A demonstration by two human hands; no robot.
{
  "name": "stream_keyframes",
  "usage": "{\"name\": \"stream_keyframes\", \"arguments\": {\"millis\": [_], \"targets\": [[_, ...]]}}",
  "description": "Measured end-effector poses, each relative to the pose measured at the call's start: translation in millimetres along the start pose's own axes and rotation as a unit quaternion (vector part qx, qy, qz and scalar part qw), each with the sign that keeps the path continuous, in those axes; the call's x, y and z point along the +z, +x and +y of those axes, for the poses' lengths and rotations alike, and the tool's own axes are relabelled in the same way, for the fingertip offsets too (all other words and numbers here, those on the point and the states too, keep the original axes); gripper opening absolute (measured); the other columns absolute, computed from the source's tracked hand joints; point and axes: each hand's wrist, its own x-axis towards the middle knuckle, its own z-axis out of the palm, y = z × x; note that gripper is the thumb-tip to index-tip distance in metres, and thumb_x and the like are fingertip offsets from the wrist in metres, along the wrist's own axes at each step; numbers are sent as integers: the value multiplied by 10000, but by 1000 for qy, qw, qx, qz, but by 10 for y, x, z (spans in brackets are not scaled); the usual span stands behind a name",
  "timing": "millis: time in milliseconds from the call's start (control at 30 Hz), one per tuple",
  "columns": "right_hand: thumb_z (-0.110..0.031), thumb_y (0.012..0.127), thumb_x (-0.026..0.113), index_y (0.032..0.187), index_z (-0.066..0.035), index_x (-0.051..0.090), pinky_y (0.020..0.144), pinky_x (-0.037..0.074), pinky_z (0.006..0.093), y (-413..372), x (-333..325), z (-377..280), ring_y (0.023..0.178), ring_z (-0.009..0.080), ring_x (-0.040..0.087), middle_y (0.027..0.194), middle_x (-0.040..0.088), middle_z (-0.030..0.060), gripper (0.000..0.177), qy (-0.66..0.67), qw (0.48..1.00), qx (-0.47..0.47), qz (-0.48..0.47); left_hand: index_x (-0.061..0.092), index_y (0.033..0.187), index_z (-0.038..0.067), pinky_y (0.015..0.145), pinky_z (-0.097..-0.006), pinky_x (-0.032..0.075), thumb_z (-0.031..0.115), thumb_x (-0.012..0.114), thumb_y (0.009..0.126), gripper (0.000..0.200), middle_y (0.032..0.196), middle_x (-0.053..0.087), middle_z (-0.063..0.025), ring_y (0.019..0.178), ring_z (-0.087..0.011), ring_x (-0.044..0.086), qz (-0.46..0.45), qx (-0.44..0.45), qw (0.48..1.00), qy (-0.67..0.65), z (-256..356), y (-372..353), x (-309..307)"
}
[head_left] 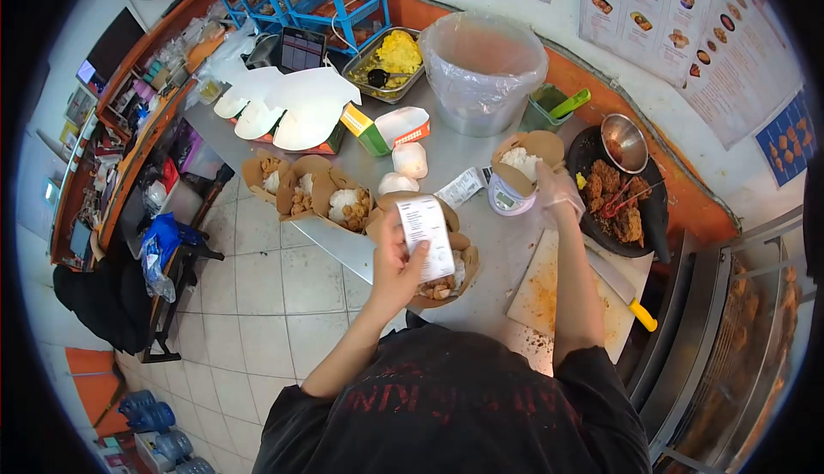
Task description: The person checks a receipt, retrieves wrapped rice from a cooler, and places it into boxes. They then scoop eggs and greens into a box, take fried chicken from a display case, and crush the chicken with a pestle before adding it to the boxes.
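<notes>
My left hand (396, 265) pinches a white printed receipt (427, 238), held above an open brown box of rice and chicken (445, 285). My right hand (558, 191), in a clear glove, touches the edge of a brown paper box with rice (521, 162). That box sits on a small white scale (508, 199). Another receipt (461, 186) lies on the counter to the left of the scale. Several open boxes of rice and chicken (345, 206) stand in a row at the counter's left edge.
Black bowl of fried chicken (620, 208) with a metal bowl at right. Cutting board (558, 289) and yellow-handled knife (620, 288) nearby. Plastic-lined bucket (481, 71), tray of yellow food (390, 62), blue rack (330, 2) behind. Stacked white cartons (296, 101) at left.
</notes>
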Motion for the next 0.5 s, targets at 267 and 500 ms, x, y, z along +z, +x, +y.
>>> {"name": "stream_keyframes", "arguments": {"millis": [267, 500], "targets": [[-103, 785, 589, 706, 60, 626, 546, 529, 342, 440, 724, -229, 598, 239, 664, 683, 656, 145, 184, 1, 981, -171, -94, 271, 1424, 38, 842, -294, 512, -97, 452, 882, 587, 1275, 504, -182, 995, -187, 616, 109, 44, 990, 77, 235, -14, -365], [-123, 757, 660, 869, 49, 632, 548, 476, 357, 87, 294, -298, 562, 233, 567, 699, 635, 138, 208, 201, 962, -77, -168, 436, 1312, -2, 823, -280, 506, -80, 479, 892, 429, 1218, 470, -113, 1056, -176, 571, 111, 0, 990, 87, 160, -135, -419]]}}
